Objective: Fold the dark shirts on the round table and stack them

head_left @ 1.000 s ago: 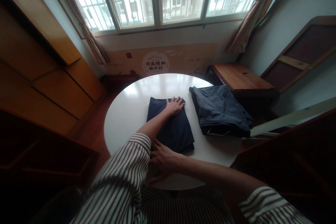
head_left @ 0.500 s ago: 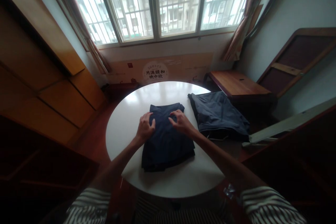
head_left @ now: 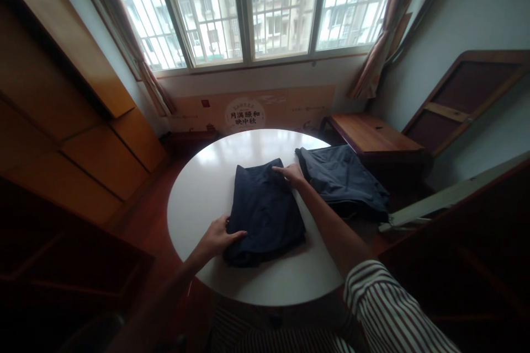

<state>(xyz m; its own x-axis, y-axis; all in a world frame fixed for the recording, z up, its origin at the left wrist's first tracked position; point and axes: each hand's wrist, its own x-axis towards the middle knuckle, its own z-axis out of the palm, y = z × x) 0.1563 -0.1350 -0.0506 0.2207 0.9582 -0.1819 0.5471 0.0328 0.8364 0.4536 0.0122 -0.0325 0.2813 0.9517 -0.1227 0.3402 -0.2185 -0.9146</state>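
A folded navy garment (head_left: 265, 212), its exact kind unclear, lies flat on the white round table (head_left: 194, 187). My left hand (head_left: 221, 238) pinches its lower left edge, thumb on top and the other fingers partly hidden under the cloth. At the upper right corner, my right hand (head_left: 291, 174) has its thumb over the fabric and its fingers curled round the side. To the right, a second folded garment (head_left: 342, 179), dark grey-blue, hangs partly past the table's edge, apart from the first.
Behind the table on the right stands a low wooden table (head_left: 375, 135). Wooden cabinets (head_left: 103, 160) line the left side. A pale board (head_left: 451, 198) juts in from the right. Barred windows (head_left: 281, 5) and a printed cardboard panel (head_left: 290, 105) are at the back.
My left hand has moved down to the garment's lower left edge. My right hand has shifted slightly up and right to its upper corner. Both now grip the cloth, whose top right corner has shifted left.
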